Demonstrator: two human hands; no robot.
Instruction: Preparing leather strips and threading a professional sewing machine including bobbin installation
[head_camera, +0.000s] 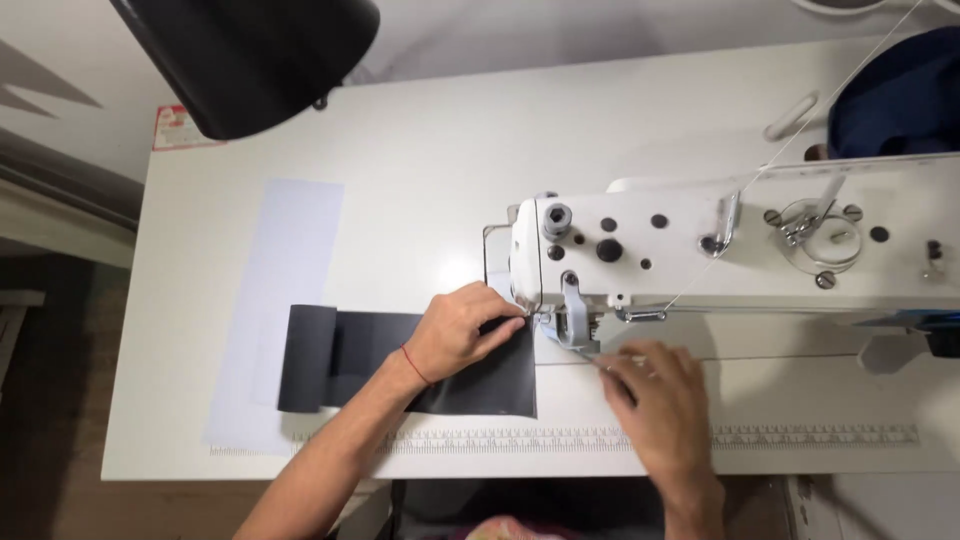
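Left hand presses black fabric on white table.

A black lamp shade overhangs the white table.

Bright, even light falls from above onto the white table. A glare patch whitens the table just left of the sewing machine, which casts a soft shadow forward. The dark lamp shade looms large and soft-edged; the left margin stays dim.
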